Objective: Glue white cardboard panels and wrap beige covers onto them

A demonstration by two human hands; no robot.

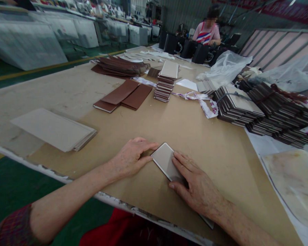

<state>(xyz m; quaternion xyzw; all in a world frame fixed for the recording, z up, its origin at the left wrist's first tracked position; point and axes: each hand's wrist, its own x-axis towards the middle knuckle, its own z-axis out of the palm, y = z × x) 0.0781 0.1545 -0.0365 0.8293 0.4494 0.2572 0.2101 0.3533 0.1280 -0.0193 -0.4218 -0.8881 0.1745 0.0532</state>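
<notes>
A narrow beige panel (165,155) with a dark edge lies slantwise on the table in front of me. My left hand (133,155) holds its far left corner between thumb and forefinger. Across the panel's middle lies my right hand (195,181), fingers on top toward the right edge and thumb by the left edge, gripping it. The right hand and wrist cover much of the panel, and its near end (207,221) shows below the wrist. Left of my hands is a low stack of beige sheets (53,130). Brown panels (123,94) lie farther back.
A neat stack of small panels (166,80) stands beyond the hands. Brown sheets (120,65) are heaped behind it. Tied bundles of dark-edged panels (236,106), a fabric strip (205,102) and clear plastic (228,65) line the right. A person (206,32) sits at the far end.
</notes>
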